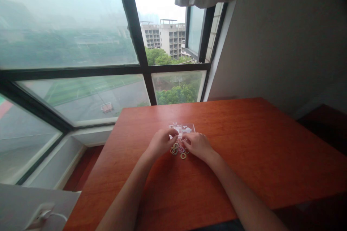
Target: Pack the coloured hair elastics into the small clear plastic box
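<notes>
Yellowish front ring (183,158) flat, hole upward, near right hand (198,145)

Supporting surface: a reddish-brown, wood-grained table (252,133) with a smooth, lightly reflective top. It extends from the lower left of the frame across the centre to the right edge; its far edge runs roughly level across the middle of the frame. Items on the top are grouped slightly right of frame centre. A clear, colourless, rectangular plastic case (191,129) lies at the far side of the group, partly obscured. Directly below it in the frame lies a loose cluster of small yellow-green and pink rings (175,151), several overlapping; exact count and material not determinable. One yellowish ring (183,158) lies lowest.
</notes>
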### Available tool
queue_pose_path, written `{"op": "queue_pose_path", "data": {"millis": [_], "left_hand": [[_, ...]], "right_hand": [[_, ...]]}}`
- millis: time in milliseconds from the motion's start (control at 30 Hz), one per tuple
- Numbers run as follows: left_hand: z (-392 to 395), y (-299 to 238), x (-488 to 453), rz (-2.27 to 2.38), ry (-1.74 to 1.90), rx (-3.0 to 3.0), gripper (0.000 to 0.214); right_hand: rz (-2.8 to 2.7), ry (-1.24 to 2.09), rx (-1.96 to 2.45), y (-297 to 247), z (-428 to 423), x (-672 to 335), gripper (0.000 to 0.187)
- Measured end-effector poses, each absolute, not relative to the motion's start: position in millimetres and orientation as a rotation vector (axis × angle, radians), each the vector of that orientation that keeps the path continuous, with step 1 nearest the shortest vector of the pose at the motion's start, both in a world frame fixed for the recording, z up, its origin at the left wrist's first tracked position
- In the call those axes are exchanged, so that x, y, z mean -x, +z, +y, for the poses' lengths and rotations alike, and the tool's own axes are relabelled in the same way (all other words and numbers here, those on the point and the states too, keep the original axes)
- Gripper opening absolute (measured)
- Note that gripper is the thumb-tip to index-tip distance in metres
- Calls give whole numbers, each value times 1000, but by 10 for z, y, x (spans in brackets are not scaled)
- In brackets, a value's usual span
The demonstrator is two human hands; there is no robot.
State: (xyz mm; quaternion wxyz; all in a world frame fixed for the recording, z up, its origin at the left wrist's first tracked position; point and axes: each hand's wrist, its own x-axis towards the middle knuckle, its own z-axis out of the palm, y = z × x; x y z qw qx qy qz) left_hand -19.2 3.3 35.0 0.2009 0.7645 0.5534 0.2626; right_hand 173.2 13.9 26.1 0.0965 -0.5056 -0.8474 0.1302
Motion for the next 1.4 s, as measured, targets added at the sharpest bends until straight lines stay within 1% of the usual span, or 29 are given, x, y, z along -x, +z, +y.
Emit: {"op": "queue_pose_path", "data": {"millis": [133, 333, 500, 667, 833, 967, 1067, 1133, 1267, 1400], "left_hand": [[28, 363, 201, 1576, 697, -2153, 17], [27, 360, 199, 1666, 594, -2249, 17], [24, 351, 161, 1684, 539, -2267, 18], [13, 345, 128, 1632, 600, -2260, 20], [23, 356, 124, 1538, 769, -2093, 21], [33, 369, 95, 1347, 855, -1912, 22], [47, 343, 88, 1312, 892, -1854, 22], [67, 306, 114, 1373, 951, -1856, 20], [134, 239, 235, 1637, 1057, -1959, 15], [215, 207, 335, 1833, 1000, -2090, 15]], "right_hand": [[-2601, 373, 1527, 283, 124, -1710, 25], [-2672, 258, 1569, 315, 100, -1637, 36], [-2659, 227, 1531, 280, 118, -1644, 32], [-2579, 280, 1481, 253, 140, -1692, 25], [-2424, 314, 1334, 216, 148, -1722, 17], [-2346, 318, 1227, 158, 149, -1711, 16], [-2322, 325, 1202, 143, 158, -1706, 18], [-2320, 335, 1242, 162, 175, -1730, 19], [-2376, 429, 1405, 241, 231, -1875, 15], [-2455, 591, 1430, 289, 277, -2023, 13]]}}
